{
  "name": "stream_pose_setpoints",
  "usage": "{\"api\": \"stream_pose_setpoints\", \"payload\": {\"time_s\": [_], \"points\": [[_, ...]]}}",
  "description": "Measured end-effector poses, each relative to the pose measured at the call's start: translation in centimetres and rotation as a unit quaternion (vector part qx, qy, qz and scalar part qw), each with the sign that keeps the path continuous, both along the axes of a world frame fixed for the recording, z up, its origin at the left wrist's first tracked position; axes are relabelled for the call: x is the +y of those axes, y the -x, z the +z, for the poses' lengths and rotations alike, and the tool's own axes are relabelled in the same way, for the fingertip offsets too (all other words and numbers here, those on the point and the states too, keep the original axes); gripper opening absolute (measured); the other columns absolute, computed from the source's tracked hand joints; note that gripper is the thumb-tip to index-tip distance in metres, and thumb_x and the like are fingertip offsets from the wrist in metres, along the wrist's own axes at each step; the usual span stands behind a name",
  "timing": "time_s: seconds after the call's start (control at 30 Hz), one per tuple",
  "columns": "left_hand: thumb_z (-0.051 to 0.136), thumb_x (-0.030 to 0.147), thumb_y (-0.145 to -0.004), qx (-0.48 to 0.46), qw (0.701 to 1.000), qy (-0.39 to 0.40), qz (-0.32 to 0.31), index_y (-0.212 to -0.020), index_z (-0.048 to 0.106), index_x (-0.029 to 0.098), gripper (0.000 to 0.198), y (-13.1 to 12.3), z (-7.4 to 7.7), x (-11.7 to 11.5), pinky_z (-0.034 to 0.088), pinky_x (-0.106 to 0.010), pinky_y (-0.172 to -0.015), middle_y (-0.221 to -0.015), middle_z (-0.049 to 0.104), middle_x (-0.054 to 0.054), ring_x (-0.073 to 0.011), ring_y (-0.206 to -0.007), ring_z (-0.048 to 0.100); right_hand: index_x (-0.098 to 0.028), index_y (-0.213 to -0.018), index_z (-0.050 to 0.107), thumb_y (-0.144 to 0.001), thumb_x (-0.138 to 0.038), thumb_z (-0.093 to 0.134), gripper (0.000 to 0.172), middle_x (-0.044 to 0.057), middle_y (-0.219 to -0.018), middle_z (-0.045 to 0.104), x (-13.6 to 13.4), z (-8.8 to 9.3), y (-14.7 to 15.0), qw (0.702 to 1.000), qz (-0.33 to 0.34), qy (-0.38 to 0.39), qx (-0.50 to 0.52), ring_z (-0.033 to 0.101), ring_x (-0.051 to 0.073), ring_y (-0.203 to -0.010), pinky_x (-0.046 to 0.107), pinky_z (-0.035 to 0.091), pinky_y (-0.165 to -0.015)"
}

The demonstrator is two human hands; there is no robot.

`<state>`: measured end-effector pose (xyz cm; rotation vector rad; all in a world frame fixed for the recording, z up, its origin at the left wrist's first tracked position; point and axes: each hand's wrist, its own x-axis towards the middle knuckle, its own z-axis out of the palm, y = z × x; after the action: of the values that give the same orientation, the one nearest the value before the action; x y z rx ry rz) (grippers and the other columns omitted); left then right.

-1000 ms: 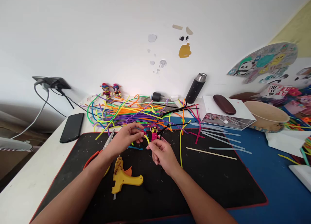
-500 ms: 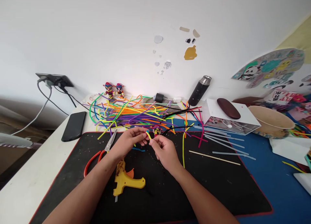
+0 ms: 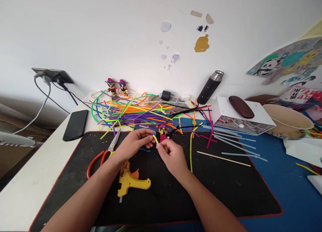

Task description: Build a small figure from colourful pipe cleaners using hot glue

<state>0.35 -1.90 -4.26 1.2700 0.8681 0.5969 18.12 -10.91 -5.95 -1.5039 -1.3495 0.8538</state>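
Note:
Between my hands is a short yellow pipe cleaner (image 3: 155, 138) with a bit of blue at its upper end. My left hand (image 3: 137, 142) pinches that upper end with thumb and fingers. At the lower end, my right hand (image 3: 173, 155) grips the yellow piece between thumb and forefinger. Just behind my fingers stands a small pipe-cleaner doll (image 3: 163, 131) in magenta and yellow, its lower part partly hidden by my right hand. Red-handled scissors (image 3: 112, 145) lie left of my left wrist, and a yellow glue gun (image 3: 133, 182) lies between my forearms.
A heap of coloured pipe cleaners (image 3: 141, 113) runs along the wall, two finished dolls (image 3: 117, 87) behind it. Glue sticks (image 3: 236, 143) and a wooden stick (image 3: 223, 158) lie right. Around stand a phone (image 3: 75, 124), a black flask (image 3: 210, 88) and a white box (image 3: 254, 119).
The view has tilted down slightly, so the wall things sit higher. Both hands still hold the yellow pipe cleaner, and more of the doll behind them shows.

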Motion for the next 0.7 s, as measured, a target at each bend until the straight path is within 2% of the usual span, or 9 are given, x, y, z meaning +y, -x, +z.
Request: {"api": "stream_pose_setpoints", "payload": {"time_s": [0.7], "points": [[0.083,0.053,-0.082,0.013,1.0,-0.011,-0.008,-0.108,0.074,0.017,0.046,-0.15,0.13,-0.39,0.059,-0.034,-0.074,-0.087,0.078,-0.005,-0.02,-0.076,0.071,-0.023,-0.07,0.059,-0.094,-0.039,0.061,0.029,-0.005,-0.054,0.044,0.08,-0.35,0.02,1.0,0.003,0.017,0.007,0.04,0.014,-0.052,0.029,0.031,-0.054]]}}
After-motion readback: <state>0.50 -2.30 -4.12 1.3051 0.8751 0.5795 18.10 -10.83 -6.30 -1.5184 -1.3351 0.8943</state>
